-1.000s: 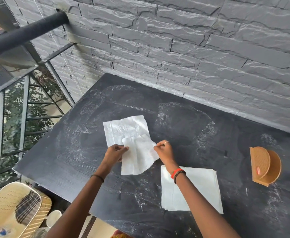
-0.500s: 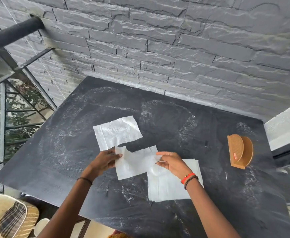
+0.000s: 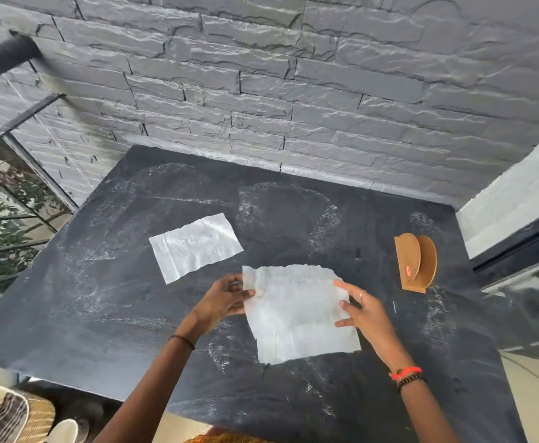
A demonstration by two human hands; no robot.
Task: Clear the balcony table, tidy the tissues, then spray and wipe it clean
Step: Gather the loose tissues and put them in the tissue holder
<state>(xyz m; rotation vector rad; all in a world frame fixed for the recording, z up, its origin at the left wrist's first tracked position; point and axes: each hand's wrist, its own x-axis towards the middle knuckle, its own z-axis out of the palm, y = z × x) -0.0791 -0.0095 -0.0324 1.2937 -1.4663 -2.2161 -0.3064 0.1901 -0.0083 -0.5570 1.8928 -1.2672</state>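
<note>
Head-worn view, angled down (close) onto table (image 3: 102,314)

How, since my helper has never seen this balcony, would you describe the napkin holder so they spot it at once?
Start at the black table against the grey stone wall. Near its right edge, apart from the white tissues, stands the napkin holder. It alone is orange-brown wood: two upright half-round plates on a base.

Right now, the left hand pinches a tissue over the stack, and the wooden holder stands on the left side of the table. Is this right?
Not quite. The head view shows the wooden holder on the right side of the table, not the left. The left hand does pinch a tissue over the stack.
</note>
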